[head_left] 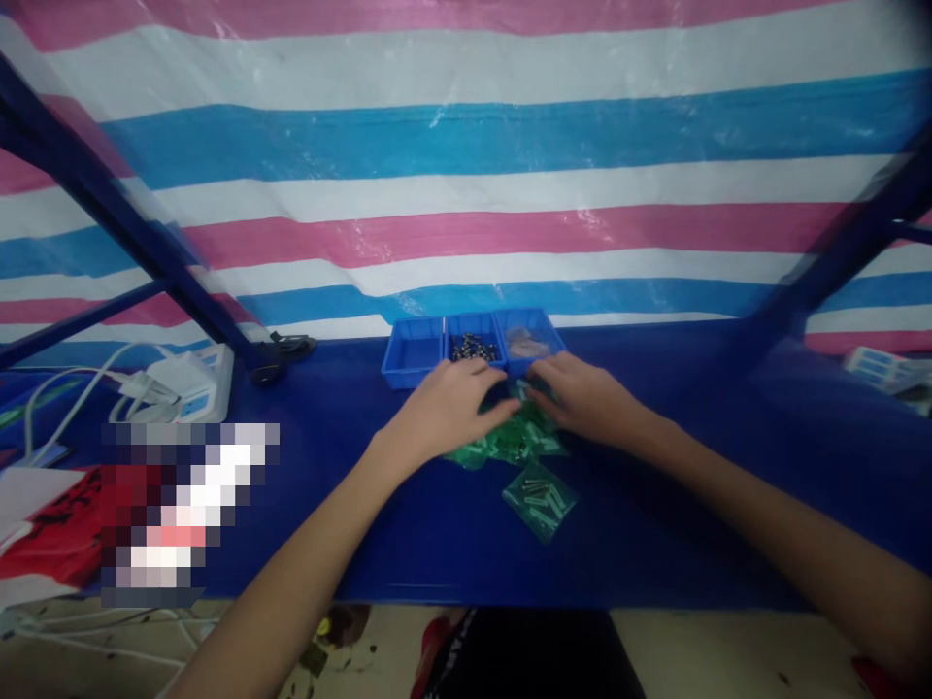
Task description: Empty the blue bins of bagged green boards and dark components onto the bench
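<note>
Head view: both hands meet over a loose pile of small green plastic bags (510, 442) lying on the blue table (691, 505), just in front of a row of three blue bins. The left hand (451, 403) lies palm down with its fingers curled onto the left part of the pile; the right hand (582, 398) does the same from the other side, fingertips pressed into the bags near the bins. Whether either hand has truly pinched a bag or only rests on it I cannot tell, since the fingers hide the contact. One green bag (540, 500) lies apart, nearer the table edge, with small screw-like parts showing inside. The left bin (414, 351) looks bare, the middle bin (473, 345) holds small dark metal parts, the right bin (528, 340) holds pale brownish pieces. A white power strip (190, 381) with cables sits well to the left.

Likely risks: the slick bags could slide off the pile and push the separate one toward the edge; a knuckle could nudge the middle bin and scatter its small parts; two stuck bags could lift as one
</note>
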`<state>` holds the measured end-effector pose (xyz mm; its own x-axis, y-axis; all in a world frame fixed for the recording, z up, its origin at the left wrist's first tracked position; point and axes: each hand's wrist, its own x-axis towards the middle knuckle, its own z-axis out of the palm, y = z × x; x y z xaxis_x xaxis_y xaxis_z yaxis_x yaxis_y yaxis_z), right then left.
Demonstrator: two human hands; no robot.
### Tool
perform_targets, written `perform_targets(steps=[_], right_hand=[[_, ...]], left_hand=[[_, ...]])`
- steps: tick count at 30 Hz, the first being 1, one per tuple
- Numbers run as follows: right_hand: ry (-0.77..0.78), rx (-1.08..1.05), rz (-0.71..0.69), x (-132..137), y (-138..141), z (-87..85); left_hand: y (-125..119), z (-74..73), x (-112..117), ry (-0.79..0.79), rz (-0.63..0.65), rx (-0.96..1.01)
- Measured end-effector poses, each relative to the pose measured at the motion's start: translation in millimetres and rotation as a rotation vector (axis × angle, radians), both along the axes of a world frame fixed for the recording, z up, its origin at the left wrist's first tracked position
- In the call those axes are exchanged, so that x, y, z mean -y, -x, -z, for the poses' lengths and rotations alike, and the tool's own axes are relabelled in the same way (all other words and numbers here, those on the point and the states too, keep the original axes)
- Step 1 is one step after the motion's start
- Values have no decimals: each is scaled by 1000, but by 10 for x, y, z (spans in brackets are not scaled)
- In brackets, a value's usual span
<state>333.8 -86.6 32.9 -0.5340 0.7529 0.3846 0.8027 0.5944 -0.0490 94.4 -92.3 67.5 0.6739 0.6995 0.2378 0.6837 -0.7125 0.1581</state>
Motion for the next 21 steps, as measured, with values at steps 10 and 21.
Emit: perform_targets(steps=[10,21], right_hand=[[230,18,-150,-80,-58,1],[441,-144,-233,18,-21,-173]], left_hand=[[-219,189,281,450,9,-161],[219,-8,-16,425,65,-100]])
